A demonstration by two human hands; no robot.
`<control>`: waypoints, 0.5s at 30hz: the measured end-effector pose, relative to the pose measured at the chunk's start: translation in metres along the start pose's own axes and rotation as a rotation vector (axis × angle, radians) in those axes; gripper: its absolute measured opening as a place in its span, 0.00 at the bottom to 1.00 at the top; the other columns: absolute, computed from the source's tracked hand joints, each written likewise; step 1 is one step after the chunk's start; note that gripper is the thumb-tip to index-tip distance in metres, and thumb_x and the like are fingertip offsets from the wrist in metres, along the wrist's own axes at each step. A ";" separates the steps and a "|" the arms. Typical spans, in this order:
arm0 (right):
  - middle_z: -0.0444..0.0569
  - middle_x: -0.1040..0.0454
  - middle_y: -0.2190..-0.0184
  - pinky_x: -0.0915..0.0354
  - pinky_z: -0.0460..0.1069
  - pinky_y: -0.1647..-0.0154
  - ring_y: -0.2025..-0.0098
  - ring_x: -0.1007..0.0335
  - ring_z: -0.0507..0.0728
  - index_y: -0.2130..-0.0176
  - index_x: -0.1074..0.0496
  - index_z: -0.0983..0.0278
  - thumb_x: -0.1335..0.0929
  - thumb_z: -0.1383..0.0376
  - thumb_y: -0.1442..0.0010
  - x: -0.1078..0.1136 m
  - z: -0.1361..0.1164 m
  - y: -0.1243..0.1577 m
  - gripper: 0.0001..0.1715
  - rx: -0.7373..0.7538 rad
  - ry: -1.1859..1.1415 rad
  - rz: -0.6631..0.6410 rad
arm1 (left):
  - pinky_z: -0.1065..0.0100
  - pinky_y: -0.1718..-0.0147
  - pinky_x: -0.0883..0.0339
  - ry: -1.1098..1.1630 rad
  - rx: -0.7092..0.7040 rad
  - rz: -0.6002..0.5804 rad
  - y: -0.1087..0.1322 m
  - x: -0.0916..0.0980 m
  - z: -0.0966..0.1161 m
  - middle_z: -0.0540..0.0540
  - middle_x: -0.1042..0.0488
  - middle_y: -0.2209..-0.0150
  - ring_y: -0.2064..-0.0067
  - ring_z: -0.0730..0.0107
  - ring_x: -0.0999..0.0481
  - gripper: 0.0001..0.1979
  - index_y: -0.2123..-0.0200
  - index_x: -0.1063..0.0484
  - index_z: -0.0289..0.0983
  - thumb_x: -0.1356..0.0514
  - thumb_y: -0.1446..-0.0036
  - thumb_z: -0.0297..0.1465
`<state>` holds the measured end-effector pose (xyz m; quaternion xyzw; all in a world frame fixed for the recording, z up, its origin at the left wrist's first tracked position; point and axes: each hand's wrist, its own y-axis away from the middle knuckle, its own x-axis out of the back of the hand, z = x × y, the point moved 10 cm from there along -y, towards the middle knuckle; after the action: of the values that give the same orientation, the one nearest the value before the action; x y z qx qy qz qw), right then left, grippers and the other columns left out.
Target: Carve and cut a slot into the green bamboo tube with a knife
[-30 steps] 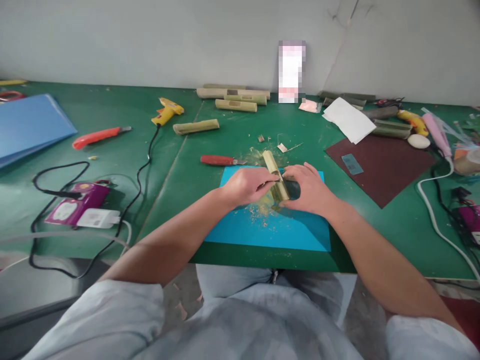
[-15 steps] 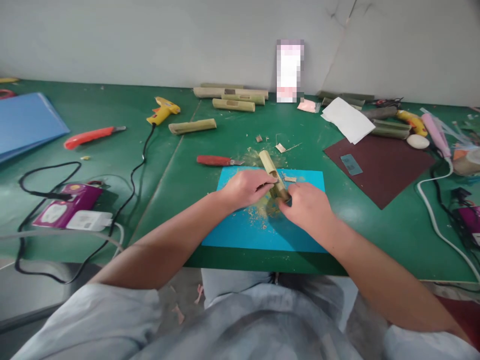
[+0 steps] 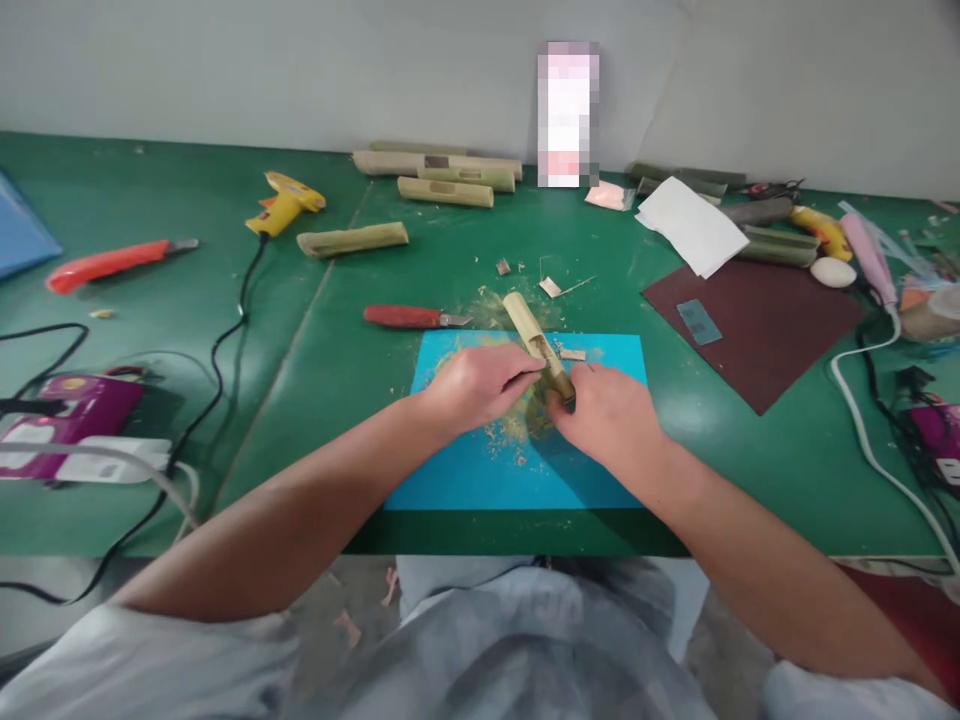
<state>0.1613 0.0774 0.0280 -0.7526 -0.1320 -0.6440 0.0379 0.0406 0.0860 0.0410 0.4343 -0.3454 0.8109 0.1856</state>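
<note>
A pale bamboo tube (image 3: 523,316) with a cut-out in its side slants over a blue sheet (image 3: 457,475) strewn with shavings. My right hand (image 3: 611,410) is wrapped round the tube's near end. At the cut-out, my left hand (image 3: 486,385) is closed in a pinch, fingertips against the opening. What the pinch holds, if anything, is hidden. A small bamboo chip (image 3: 573,355) lies just beyond my right hand. Left of the tube's far end rests a red-handled carving knife (image 3: 409,317).
Several bamboo pieces (image 3: 445,192) lie near the wall, where a blurred phone (image 3: 568,115) stands. To the left are a yellow glue gun (image 3: 286,205), an orange cutter (image 3: 112,265) and a purple power strip (image 3: 82,410) with cables. Dark red sandpaper (image 3: 757,350) lies right.
The whole view has shifted slightly, so things on the table sit further left. Both hands keep their places on the bamboo tube, with the left pinch still at the cut-out.
</note>
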 end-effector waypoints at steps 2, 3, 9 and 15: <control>0.56 0.20 0.62 0.39 0.51 0.68 0.61 0.23 0.61 0.59 0.25 0.64 0.36 0.57 0.35 -0.001 0.001 -0.001 0.15 -0.010 -0.013 -0.004 | 0.68 0.60 0.24 0.021 -0.012 0.030 0.000 0.002 0.002 0.44 0.17 0.59 0.59 0.66 0.17 0.12 0.53 0.21 0.38 0.44 0.31 0.31; 0.56 0.20 0.62 0.40 0.51 0.69 0.62 0.23 0.61 0.59 0.25 0.64 0.36 0.58 0.35 -0.002 0.001 -0.002 0.14 -0.009 -0.020 -0.001 | 0.68 0.60 0.24 0.030 -0.013 0.049 -0.001 0.003 0.002 0.44 0.17 0.59 0.59 0.66 0.17 0.11 0.54 0.21 0.37 0.44 0.30 0.31; 0.56 0.20 0.62 0.42 0.52 0.69 0.63 0.23 0.61 0.59 0.26 0.65 0.36 0.60 0.35 -0.006 -0.002 -0.001 0.14 0.018 -0.040 0.025 | 0.68 0.58 0.24 0.030 -0.049 0.086 -0.009 -0.002 0.005 0.42 0.17 0.58 0.57 0.66 0.17 0.12 0.54 0.22 0.36 0.45 0.29 0.30; 0.56 0.20 0.61 0.43 0.51 0.70 0.64 0.24 0.60 0.58 0.27 0.65 0.36 0.59 0.35 -0.010 -0.001 -0.002 0.14 0.016 -0.037 -0.012 | 0.66 0.57 0.23 0.010 -0.097 0.054 -0.006 -0.001 0.009 0.42 0.18 0.58 0.56 0.65 0.17 0.12 0.53 0.22 0.36 0.46 0.30 0.29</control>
<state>0.1580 0.0777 0.0182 -0.7633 -0.1423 -0.6291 0.0378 0.0496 0.0840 0.0459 0.4112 -0.3949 0.8002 0.1864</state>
